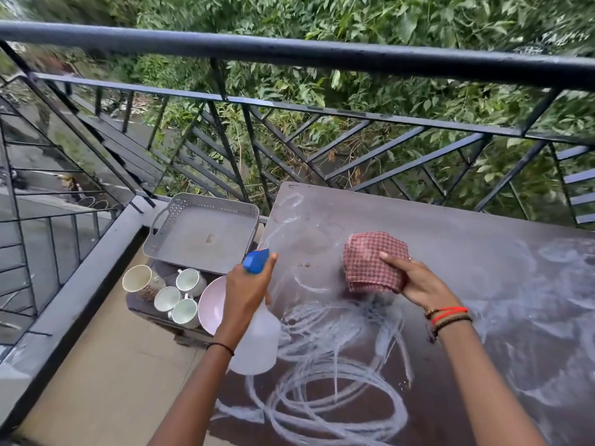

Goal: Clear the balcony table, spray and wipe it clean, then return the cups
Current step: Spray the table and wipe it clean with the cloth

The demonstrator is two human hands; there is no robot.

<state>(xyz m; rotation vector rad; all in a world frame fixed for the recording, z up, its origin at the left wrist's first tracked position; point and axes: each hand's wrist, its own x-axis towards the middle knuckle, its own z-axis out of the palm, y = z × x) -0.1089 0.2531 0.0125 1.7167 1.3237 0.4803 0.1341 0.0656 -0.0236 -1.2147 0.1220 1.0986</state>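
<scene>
Right hand [415, 283] clamps the folded cloth [370, 262] flat on the table [450, 239], nearest the soapy swirls just below it, toward the person. Left hand [246, 292] grips the spray bottle [257, 342] upright at the table's left edge. Cups [174, 294] wait farther left, off the table.

Both forearms are bare, with no sleeves in view. The left hand [246, 292] has a single thin black band [222, 346] around its wrist. The right hand [418, 281] wears a stack of cords at its wrist: bright red-orange threads [449, 312] above dark brown and black beaded bracelets [452, 321].
</scene>
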